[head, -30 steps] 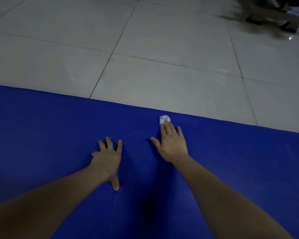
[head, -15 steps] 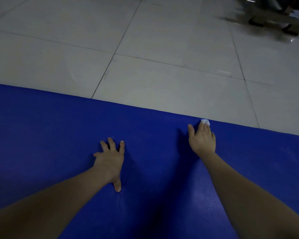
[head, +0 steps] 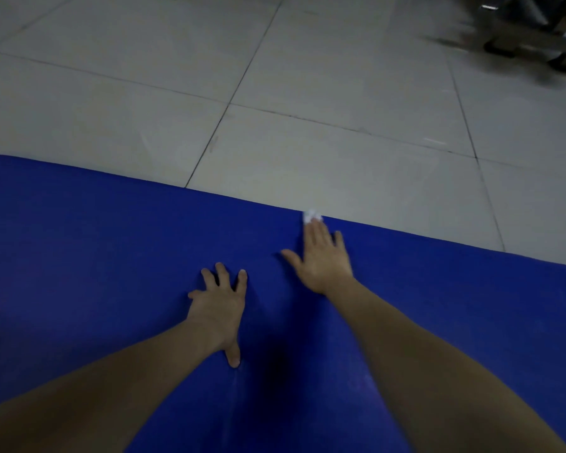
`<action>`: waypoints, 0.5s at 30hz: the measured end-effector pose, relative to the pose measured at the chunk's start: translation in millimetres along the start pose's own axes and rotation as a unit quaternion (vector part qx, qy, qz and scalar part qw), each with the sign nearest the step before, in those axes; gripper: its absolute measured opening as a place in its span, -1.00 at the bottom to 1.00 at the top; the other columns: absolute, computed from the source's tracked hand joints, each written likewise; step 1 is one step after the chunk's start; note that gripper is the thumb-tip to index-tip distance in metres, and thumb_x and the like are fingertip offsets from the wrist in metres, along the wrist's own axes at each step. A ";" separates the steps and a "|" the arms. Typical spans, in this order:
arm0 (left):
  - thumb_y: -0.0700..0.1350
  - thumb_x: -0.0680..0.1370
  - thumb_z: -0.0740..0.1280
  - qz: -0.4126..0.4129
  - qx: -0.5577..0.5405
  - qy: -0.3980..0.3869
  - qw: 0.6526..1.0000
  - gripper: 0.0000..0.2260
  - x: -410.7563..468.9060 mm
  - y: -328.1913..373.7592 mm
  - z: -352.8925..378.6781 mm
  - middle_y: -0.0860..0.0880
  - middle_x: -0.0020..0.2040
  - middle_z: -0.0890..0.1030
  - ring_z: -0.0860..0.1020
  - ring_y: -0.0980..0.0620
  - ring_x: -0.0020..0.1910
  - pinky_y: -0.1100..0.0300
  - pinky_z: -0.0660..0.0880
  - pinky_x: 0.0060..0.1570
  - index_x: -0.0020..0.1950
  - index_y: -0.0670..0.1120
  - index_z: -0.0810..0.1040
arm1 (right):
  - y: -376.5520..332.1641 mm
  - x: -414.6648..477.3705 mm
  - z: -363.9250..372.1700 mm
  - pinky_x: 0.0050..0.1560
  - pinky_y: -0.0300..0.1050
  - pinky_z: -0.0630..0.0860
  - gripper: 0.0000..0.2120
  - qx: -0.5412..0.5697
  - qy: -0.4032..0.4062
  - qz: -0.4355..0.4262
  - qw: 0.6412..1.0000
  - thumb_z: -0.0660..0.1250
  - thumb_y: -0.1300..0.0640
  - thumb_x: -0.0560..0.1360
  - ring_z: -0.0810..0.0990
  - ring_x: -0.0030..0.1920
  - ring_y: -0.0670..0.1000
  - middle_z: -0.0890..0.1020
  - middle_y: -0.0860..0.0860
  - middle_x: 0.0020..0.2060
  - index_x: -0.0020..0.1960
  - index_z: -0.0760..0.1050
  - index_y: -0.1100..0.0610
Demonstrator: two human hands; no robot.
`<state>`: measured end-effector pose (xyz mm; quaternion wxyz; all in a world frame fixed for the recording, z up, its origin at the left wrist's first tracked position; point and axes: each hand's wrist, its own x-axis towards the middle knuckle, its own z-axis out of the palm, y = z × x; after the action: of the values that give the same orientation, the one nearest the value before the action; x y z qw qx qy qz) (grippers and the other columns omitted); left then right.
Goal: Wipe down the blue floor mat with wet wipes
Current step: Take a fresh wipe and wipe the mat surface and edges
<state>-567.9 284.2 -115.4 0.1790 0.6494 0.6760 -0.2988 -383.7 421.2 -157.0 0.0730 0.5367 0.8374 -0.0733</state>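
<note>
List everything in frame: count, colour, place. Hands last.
floor mat: 1, blue, flat on the floor, fills the lower half of the view
wet wipe: 1, white, wadded, at the mat's far edge under the right fingertips
floor tiles: several, pale grey with dark grout lines, beyond the mat
blurred object: 1, dark, on the floor at top right; too blurred to identify
left hand: 1, bare, fingers splayed, palm down on the mat near centre
right hand: 1, bare, fingers straight, flat on the mat, fingertips pressing the wipe
forearms: 2, bare, reaching in from the bottom edge
</note>
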 end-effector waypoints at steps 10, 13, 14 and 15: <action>0.36 0.10 0.64 0.000 0.005 0.000 1.000 0.51 0.9 3.7 -1.6 -0.37 0.57 -0.22 -0.03 -0.46 0.55 -0.25 0.46 0.32 0.61 -0.11 -0.39 | 83.8 -47.6 2.5 0.58 0.23 -0.02 0.04 0.087 0.007 0.266 0.960 -0.27 -0.51 0.47 -0.11 0.63 0.14 -0.07 0.20 0.63 0.63 -0.17 0.29; 0.39 0.10 0.62 0.004 0.011 0.004 1.000 0.51 0.5 2.8 -0.4 -0.36 0.57 -0.20 -0.01 -0.45 0.55 -0.24 0.46 0.32 0.61 -0.12 -0.38 | 27.3 -23.3 -1.7 0.59 0.19 -0.03 -0.01 0.100 0.002 0.208 0.973 -0.22 -0.47 0.54 -0.13 0.63 0.15 -0.11 0.22 0.62 0.62 -0.19 0.31; 0.39 0.10 0.62 0.003 0.014 0.007 1.000 0.51 0.5 2.5 0.0 -0.37 0.57 -0.20 -0.01 -0.46 0.55 -0.23 0.46 0.32 0.61 -0.12 -0.38 | 6.8 -17.3 -3.0 0.59 0.19 -0.04 -0.03 0.102 0.000 0.177 0.979 -0.21 -0.46 0.55 -0.14 0.63 0.15 -0.13 0.21 0.62 0.62 -0.19 0.30; 0.40 0.10 0.61 0.002 0.018 0.010 1.000 0.50 0.8 2.1 0.1 -0.38 0.57 -0.19 -0.01 -0.46 0.54 -0.23 0.47 0.32 0.61 -0.12 -0.38 | -11.8 -10.7 -4.4 0.59 0.19 -0.06 -0.05 0.108 -0.003 0.144 0.984 -0.20 -0.45 0.56 -0.15 0.63 0.14 -0.13 0.19 0.63 0.63 -0.18 0.29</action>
<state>-565.9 284.8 -116.3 0.1608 0.6568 0.6711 -0.3039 -390.1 407.6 -150.0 0.0269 0.6559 0.7386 -0.1536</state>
